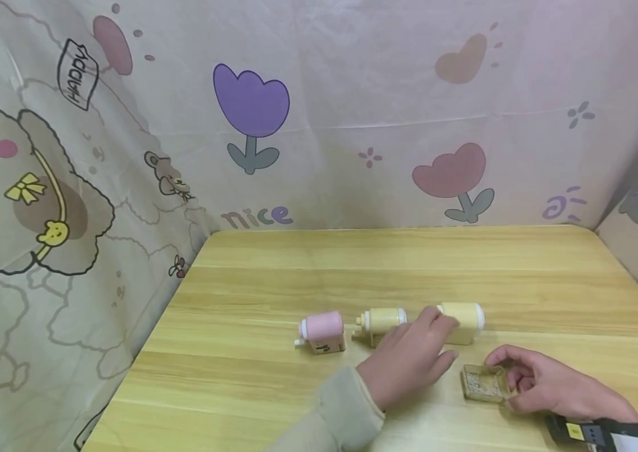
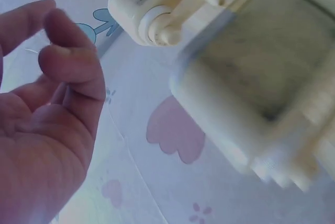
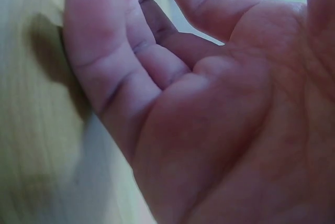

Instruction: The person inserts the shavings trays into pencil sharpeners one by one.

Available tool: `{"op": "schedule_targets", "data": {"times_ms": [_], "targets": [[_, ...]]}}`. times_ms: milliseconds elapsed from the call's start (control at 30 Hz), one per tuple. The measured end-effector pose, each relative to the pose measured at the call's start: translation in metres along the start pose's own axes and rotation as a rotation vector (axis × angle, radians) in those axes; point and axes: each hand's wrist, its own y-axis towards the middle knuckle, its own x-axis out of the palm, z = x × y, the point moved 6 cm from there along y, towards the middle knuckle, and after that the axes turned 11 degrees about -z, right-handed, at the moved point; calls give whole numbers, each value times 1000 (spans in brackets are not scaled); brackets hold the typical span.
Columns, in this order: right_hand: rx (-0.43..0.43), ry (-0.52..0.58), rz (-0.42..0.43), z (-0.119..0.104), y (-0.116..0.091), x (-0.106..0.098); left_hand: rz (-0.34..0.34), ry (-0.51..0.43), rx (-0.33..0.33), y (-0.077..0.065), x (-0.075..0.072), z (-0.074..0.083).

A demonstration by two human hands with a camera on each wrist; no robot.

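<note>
My right hand point(image 1: 562, 383) grips the right end of a small see-through, brownish shavings drawer point(image 1: 480, 384) between thumb and forefinger, low over the table. Pale bits lie inside it. My left hand point(image 1: 412, 361), fingers loosely bent and holding nothing, is in front of a pale yellow pencil sharpener point(image 1: 464, 321), overlapping its left part in the head view. The left wrist view shows that hand point(image 2: 52, 93) apart from a blurred sharpener body point(image 2: 214, 103) with a dark squarish face. In the right wrist view, the palm point(image 3: 225, 130) hides the drawer.
Left of the hands stand a second yellow crank sharpener point(image 1: 385, 319), partly covered by the left hand, and a pink sharpener point(image 1: 323, 328). All are on a wooden table point(image 1: 228, 376). A printed cloth point(image 1: 341, 75) hangs behind and at both sides.
</note>
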Motion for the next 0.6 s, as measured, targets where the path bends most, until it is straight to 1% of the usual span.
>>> {"op": "schedule_targets", "data": {"times_ms": [67,133,267,333,433,500,600], "targets": [[-16,-17,5,-1,0,1,-1,12,-21,13,1,2],[-27,-35,14,-2,0,1,-8,44,-51,25,5,3],[-40,-36,13,-1,1,2,-57,122,-114,42,14,5],[-30,-26,14,-1,1,2,-84,135,-144,48,17,5],[-24,-20,14,0,1,1,-99,149,-168,53,21,5],[-17,-19,17,0,0,0,-99,156,-176,55,23,5],[-15,-19,18,0,-1,-1,-94,161,-166,58,26,7]]}}
